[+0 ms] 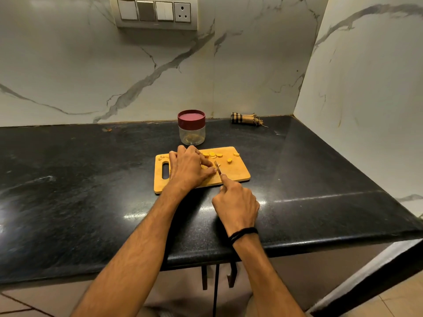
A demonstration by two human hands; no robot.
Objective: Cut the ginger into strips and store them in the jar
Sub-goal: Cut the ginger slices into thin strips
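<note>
The left hand (pixel 191 167) pinches the ginger (pixel 204 167) down; the right hand (pixel 235 202) grips the knife (pixel 218 168). Best slice slowly, thin and even.

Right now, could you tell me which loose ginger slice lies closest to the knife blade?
The lone slice just right of the knife blade; the other slices sit in a row along the cutting board's far edge.

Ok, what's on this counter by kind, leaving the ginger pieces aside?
Jar: 1
Cutting board: 1
Knife: 1
Cloth: 1
Total: 4
Ginger left out: pieces too small to count.
</note>
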